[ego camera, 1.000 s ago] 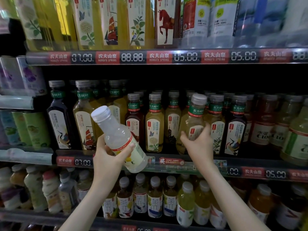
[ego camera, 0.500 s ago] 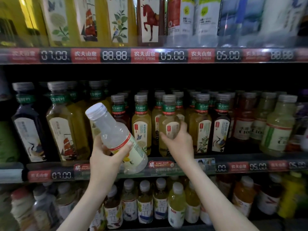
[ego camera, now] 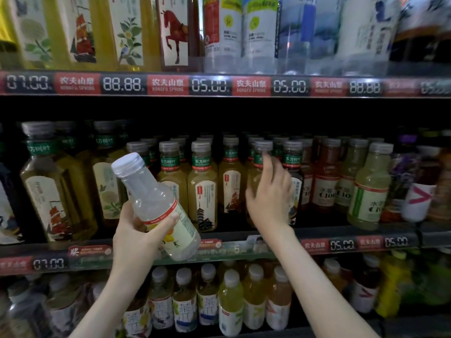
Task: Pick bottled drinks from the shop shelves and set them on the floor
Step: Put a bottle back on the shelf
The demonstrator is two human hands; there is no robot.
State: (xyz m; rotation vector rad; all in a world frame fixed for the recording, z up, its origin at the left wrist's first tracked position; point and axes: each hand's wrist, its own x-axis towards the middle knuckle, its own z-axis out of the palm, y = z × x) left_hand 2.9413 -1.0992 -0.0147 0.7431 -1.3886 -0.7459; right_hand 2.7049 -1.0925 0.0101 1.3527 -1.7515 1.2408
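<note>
**One bottle held, the next easy to topple**

Closest to me, my left hand (ego camera: 136, 232) grips the pale bottle (ego camera: 156, 203) round its lower half, thumb across the label. The bottle leans with its white cap (ego camera: 128, 164) up and to the left. It hangs in front of the middle shelf (ego camera: 341, 245), with nothing under it to catch it. The label looks slick, and I judge that if my attention drifts to the other side, the bottle could slide out and drop to the floor, which I cannot see from here.

Further in, my right hand (ego camera: 269, 201) is open, fingers spread and loose, in front of a yellow tea bottle (ego camera: 262, 148) standing in the front row of that shelf. My index finger (ego camera: 266, 164) reaches up to its neck, and nothing is wrapped round it yet. A push that high would likely rock it back into the row behind.

Its neighbours stand close on both sides, a ship-label bottle (ego camera: 231, 186) to the left and a dark bottle (ego camera: 292, 157) to the right. There is little room for fingers, so squeezing in could nudge one forward over the shelf lip. A low grip on the body and a straight pull out would be safer.
</note>
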